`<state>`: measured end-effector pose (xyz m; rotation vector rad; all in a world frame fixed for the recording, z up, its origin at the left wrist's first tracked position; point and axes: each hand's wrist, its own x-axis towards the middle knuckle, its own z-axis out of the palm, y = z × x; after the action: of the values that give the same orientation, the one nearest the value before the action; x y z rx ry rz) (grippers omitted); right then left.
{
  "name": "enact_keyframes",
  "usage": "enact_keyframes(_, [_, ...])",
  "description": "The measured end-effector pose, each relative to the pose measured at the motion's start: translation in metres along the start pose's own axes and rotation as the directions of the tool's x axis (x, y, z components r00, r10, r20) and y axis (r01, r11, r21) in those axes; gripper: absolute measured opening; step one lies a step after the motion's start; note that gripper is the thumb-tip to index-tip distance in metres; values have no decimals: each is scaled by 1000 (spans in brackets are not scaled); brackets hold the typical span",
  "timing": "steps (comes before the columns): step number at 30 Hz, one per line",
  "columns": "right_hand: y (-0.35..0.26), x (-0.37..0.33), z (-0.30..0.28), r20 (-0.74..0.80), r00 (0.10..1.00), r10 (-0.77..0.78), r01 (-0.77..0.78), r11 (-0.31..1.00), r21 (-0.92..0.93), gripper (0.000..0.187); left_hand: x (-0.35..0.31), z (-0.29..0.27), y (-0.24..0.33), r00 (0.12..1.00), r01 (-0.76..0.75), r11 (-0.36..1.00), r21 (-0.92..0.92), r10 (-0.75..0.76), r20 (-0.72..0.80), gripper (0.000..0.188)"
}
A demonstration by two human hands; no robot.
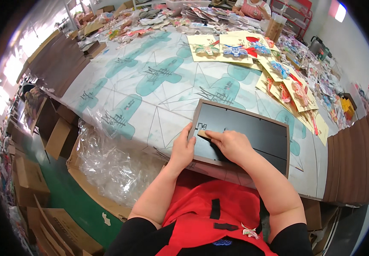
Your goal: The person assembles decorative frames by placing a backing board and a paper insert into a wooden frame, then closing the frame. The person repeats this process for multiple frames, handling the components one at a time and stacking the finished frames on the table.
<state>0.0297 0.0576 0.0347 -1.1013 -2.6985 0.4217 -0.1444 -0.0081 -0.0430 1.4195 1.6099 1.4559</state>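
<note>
Frame, rectangular, brown wood with a black backing board, lies face down at centre frame on the patterned teal-and-white tabletop. Left hand has its grip closed over the frame's near left edge. Right hand presses fingertips on a small tan tab by the metal hanger; nothing is clasped. Judged step: securing the backing. Next move calls for firm, level pressure while the frame is held steady.

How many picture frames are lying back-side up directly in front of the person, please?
1: the dark-backed frame at the table's near edge, under the left hand and right hand. Stacks nearby may hide more.
</note>
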Motion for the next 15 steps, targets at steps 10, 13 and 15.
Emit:
enact_keyframes(10, [-7, 6, 2, -20, 1000, -22, 22, 1000, -11, 27, -2, -2, 8, 999, -28, 999, 31, 29, -14, 45])
enact_keyframes(13, [-7, 10, -2, -41, 992, -117, 114, 991, -71, 27, -2, -1, 7, 999, -41, 998, 41, 41, -10, 45])
enact_keyframes(15, [-18, 8, -7, -11, 993, -116, 111, 967, -230, 28, -1, -1, 8, 1000, -30, 999, 41, 30, -8, 45])
